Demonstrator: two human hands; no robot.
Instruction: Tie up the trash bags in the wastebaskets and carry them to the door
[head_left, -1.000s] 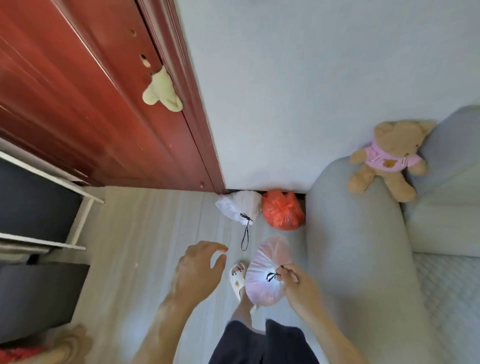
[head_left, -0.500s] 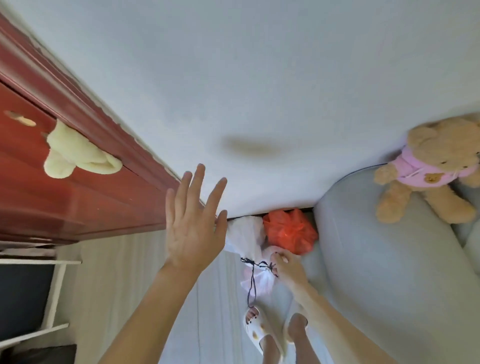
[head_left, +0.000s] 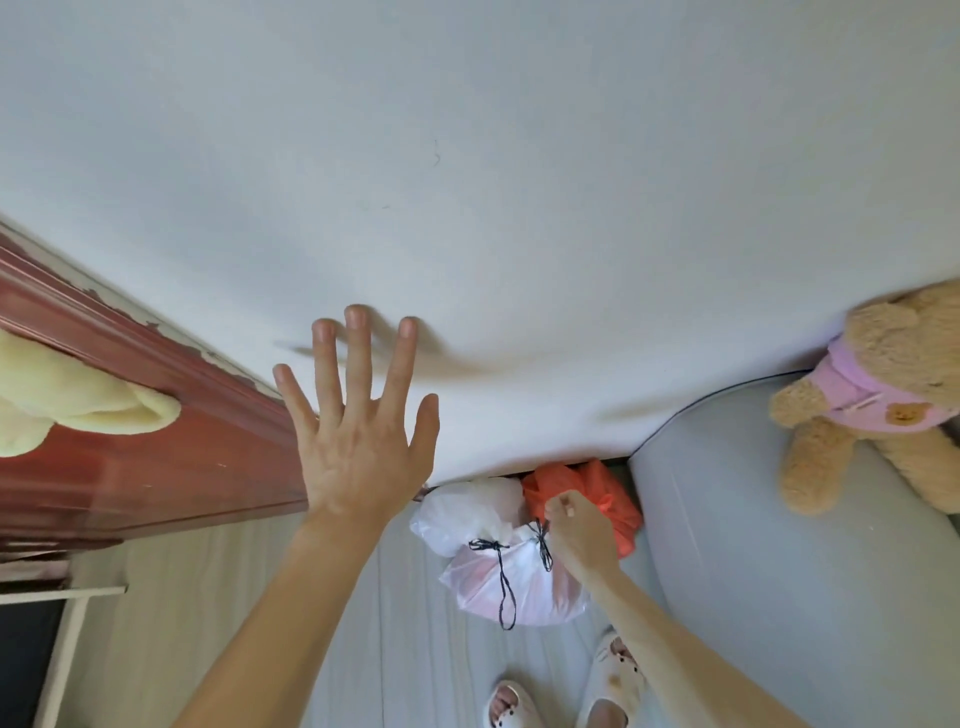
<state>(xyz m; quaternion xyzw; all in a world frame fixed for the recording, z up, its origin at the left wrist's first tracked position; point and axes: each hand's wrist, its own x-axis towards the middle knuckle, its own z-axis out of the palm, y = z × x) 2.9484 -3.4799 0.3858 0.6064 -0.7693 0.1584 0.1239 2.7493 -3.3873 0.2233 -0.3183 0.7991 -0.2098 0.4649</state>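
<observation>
At floor level by the wall, three tied trash bags are clustered.
A pinkish bag (head_left: 519, 582) is pinched at its drawstring by the right hand (head_left: 579, 530), with a white bag (head_left: 470, 512) at 10 o'clock and an orange bag (head_left: 610, 488) at 1 o'clock; the left hand (head_left: 358, 426) is spread flat against the wall (head_left: 467, 182).

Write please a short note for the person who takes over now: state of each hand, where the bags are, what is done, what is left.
Left hand: open, fingers spread, fingertips on the white wall.
Right hand: grip shut on the drawstring of the pinkish bag, low at the floor.
White bag and orange bag: on the floor at the wall, between the red door and the sofa.
Done: all three bags look tied.
Left: release the pinkish bag beside the others.
</observation>
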